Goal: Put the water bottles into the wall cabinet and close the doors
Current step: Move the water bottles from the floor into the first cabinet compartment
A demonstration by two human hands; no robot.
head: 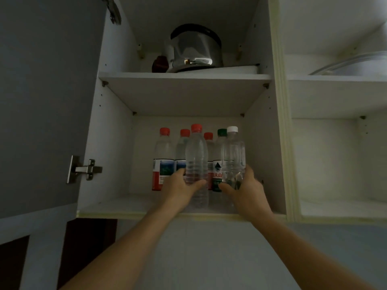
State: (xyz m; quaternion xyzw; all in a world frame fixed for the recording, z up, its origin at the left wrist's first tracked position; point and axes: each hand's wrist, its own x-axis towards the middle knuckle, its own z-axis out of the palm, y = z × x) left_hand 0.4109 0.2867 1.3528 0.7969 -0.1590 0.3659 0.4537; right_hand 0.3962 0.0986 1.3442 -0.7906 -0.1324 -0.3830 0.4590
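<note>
Inside the lower shelf [117,207] of the wall cabinet [114,122], both hands are raised on outstretched forearms. Left hand [181,186] wraps the lower body of a clear, unlabelled red-capped bottle [196,162], thumb across its front and fingers behind, with the bottle upright and its base at the shelf's front part. Right hand [244,185] curls round the lower body of a clear white-capped bottle [233,155], thumb pointing left along the front, fingers on the right side; this bottle stands upright too, just beside the first. Whether either base rests on the shelf cannot be told.

Behind them, toward the back wall, stand four more bottles: a red-capped one with a red and blue label [162,162] at the left, a second red-capped one [181,151], a third red cap [208,136] showing between the held bottles, and a green-capped bottle [218,164] with a green label.

On the upper shelf [184,77] sits a shiny steel kettle [195,49] with a dark round thing [160,63] beside it. The grey left door [48,101] stands open on its metal hinge [84,169]. To the right is another open compartment [335,143], with a glass lid [354,64] on its upper shelf. Below the cabinet runs a pale wall [199,258].
</note>
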